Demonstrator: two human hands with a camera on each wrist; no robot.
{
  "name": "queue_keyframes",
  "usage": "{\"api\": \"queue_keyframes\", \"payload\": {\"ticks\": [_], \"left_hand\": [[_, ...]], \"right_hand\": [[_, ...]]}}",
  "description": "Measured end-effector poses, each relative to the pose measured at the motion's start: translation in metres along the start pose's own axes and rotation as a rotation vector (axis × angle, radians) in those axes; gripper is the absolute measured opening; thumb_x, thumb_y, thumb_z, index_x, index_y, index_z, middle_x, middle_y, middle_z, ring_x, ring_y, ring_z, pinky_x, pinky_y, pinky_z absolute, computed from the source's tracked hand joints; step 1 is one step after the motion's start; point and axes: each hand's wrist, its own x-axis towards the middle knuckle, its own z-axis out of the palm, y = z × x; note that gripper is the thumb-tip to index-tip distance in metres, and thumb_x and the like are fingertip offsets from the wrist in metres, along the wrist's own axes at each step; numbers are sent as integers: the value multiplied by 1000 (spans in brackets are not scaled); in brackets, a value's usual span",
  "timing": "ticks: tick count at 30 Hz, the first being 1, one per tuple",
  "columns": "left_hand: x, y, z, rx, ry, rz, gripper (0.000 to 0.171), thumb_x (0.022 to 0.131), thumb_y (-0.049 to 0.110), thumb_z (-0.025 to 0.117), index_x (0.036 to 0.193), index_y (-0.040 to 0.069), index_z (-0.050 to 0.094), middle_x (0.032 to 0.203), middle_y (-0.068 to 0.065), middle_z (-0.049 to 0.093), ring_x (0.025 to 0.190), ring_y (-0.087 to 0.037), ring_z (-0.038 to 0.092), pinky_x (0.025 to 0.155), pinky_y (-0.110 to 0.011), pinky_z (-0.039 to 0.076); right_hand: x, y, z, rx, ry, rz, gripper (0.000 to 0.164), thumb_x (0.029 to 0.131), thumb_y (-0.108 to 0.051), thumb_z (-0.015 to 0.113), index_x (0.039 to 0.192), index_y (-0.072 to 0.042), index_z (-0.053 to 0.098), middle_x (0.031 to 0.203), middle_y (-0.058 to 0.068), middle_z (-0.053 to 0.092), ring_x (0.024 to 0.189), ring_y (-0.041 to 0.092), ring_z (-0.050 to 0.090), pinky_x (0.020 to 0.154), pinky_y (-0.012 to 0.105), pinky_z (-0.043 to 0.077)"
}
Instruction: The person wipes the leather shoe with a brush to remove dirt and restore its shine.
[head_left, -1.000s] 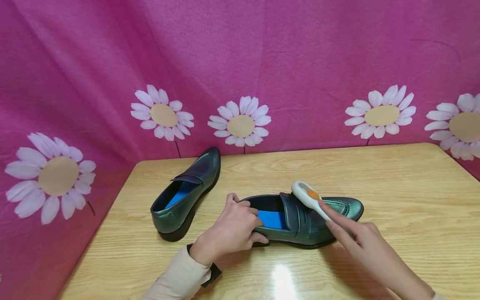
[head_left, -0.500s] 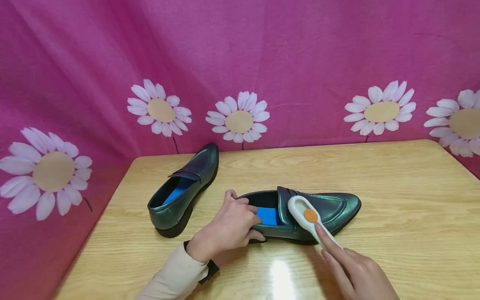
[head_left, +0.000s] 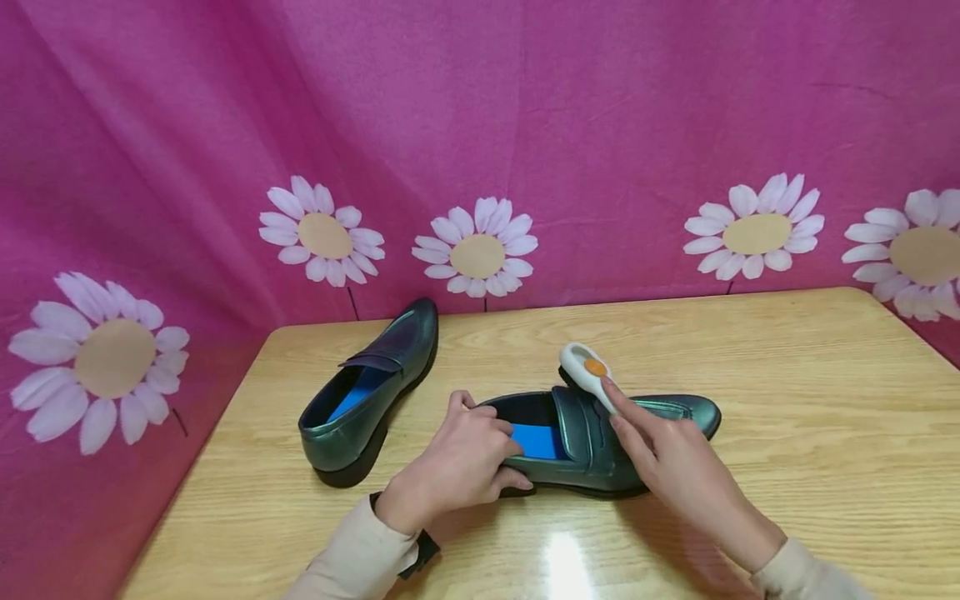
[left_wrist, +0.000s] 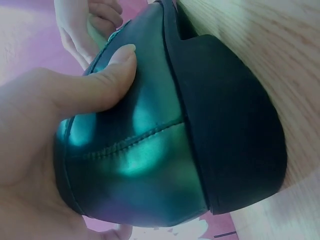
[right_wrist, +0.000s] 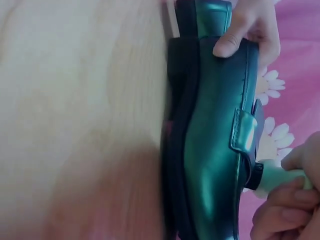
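A dark green, shiny loafer (head_left: 588, 471) with a blue insole (head_left: 540, 442) stands on the table, toe to the right. My left hand (head_left: 465, 454) grips it at the heel; in the left wrist view its thumb (left_wrist: 117, 75) lies along the side above the black heel block (left_wrist: 235, 135). My right hand (head_left: 675, 467) holds a white shoe brush (head_left: 585, 371) with an orange spot, index finger stretched along the handle. The brush head is at the far side of the loafer's strap. Black bristles (right_wrist: 255, 176) show against the upper in the right wrist view.
A matching loafer (head_left: 341, 446) stands at the left, toe toward the back edge of the wooden table (head_left: 810, 375). Behind the table hangs a pink cloth (head_left: 615, 125) printed with daisies.
The brush first came toward me across the loafer's upper, then went back to the far side, a little further left than before. My left hand keeps its grip and the loafer stays put.
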Motion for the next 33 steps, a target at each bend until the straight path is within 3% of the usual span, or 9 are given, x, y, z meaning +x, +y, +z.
{"api": "queue_keyframes", "payload": {"ticks": [3,7,10,12,14,19,23,29,33], "left_hand": [[-1,-2,0,-15,6,-5,26,82,51,70,82,26,77,74,10,64,71,-12,50,75,-42,31],[1,0,0,-37,-15,-6,25,82,49,71,84,25,77,74,9,64,71,-12,49,75,-42,30],[0,1,-1,-42,-28,-13,26,83,49,71,86,24,78,75,8,64,71,-11,49,75,-40,29],[0,2,-2,-34,-27,-19,27,83,49,70,86,24,78,75,8,65,71,-12,49,75,-40,29],[-1,1,-3,-26,-16,-21,27,83,50,70,85,24,78,75,7,65,71,-12,49,74,-40,29],[-1,2,-2,-15,-1,-25,28,83,50,70,83,24,77,74,7,65,71,-13,49,75,-41,29],[-2,1,-2,-18,-10,-30,27,83,49,70,83,23,77,74,7,64,71,-12,49,75,-41,29],[-2,-1,0,-25,-3,-20,29,83,51,69,85,23,77,75,8,64,72,-12,50,75,-40,30],[-1,-2,0,-25,8,-9,30,83,52,69,86,23,76,73,7,62,71,-12,50,75,-40,30]], "right_hand": [[-12,-2,3,1,-28,55,47,102,-30,48,148,-24,39,55,-9,32,47,6,28,47,24,30],[-46,-4,3,-13,-105,185,51,101,-29,51,149,-29,35,59,-7,46,54,5,41,57,23,39],[-75,-7,12,-52,-6,154,59,95,-20,61,148,-29,37,57,-15,42,52,-1,39,55,17,36],[-88,-10,18,-73,118,61,65,88,-13,69,146,-28,42,55,-20,39,51,-6,36,51,13,33],[-94,-13,22,-97,216,-22,72,81,-6,73,144,-27,46,55,-23,27,48,-7,28,48,11,27],[-79,-21,22,-131,98,31,66,87,-15,70,145,-30,43,53,-20,26,46,-4,27,48,16,29],[-49,-22,21,-145,32,29,59,91,-20,66,146,-30,43,54,-16,42,50,0,40,51,23,39],[-11,-18,25,-135,118,-56,52,93,-19,64,142,-21,49,57,-7,52,58,14,58,55,34,48],[-11,-17,24,-136,135,-90,51,92,-17,64,141,-19,51,60,-5,57,62,16,62,58,36,50]]}}
